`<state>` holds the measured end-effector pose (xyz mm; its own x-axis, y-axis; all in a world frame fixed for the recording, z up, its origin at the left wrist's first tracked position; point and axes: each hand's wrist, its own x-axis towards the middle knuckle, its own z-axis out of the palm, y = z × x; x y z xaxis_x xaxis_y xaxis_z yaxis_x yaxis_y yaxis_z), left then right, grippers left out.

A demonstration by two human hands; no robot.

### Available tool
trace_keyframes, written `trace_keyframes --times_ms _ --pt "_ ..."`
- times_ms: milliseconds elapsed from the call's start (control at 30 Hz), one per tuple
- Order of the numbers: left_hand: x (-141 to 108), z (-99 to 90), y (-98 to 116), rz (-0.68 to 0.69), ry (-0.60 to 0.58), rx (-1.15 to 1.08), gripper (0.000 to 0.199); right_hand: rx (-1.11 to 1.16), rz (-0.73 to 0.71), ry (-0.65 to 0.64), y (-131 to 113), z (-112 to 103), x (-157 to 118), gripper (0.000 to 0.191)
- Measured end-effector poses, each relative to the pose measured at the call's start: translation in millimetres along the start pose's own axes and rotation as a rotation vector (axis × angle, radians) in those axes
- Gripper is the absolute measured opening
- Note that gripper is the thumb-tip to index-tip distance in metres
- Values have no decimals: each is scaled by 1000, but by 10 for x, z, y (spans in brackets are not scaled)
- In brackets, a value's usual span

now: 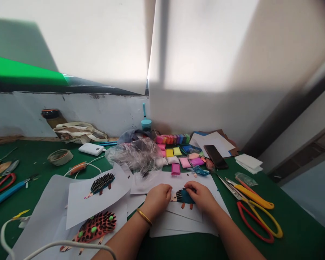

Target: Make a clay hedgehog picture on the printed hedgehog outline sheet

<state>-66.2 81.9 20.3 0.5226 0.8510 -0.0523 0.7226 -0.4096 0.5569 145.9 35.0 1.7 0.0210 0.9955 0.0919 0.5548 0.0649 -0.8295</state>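
Note:
On white paper (184,214) in front of me lies a blue clay hedgehog (188,197) with a pale snout, brown legs and a few dark spines near its head. My left hand (160,196), a gold bangle at its wrist, rests by the snout with its fingers curled closed; what they may hold is hidden. Over the hedgehog's back, my right hand (199,194) has thumb and fingertips pinched together, touching or nearly touching the blue body. Anything between those fingertips is too small to make out. A small peach clay ball (195,175) lies just beyond.
Left are a finished-looking blue hedgehog (102,182) and a red one (97,228) on paper, with a white cable (67,245) in front. Clay packets (175,169) and a plastic bag (137,153) lie behind. Scissors (254,216) and a phone (216,156) are right.

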Motion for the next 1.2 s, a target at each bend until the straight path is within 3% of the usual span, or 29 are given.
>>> trace_keyframes --times_ms 133,333,800,933,1200 --pt "-57 3 44 9 -57 148 37 -204 -65 17 -15 -23 4 22" --pt "-58 10 38 30 -39 204 38 -381 -132 -26 -45 -3 0 23" --pt "-61 27 48 -11 -46 164 37 -418 -172 -40 -40 111 4 21" --pt "-57 29 42 0 -48 174 38 -399 -111 11 -50 138 -4 15" --pt "-52 26 49 -11 -46 175 38 -318 -187 55 9 164 -9 41"
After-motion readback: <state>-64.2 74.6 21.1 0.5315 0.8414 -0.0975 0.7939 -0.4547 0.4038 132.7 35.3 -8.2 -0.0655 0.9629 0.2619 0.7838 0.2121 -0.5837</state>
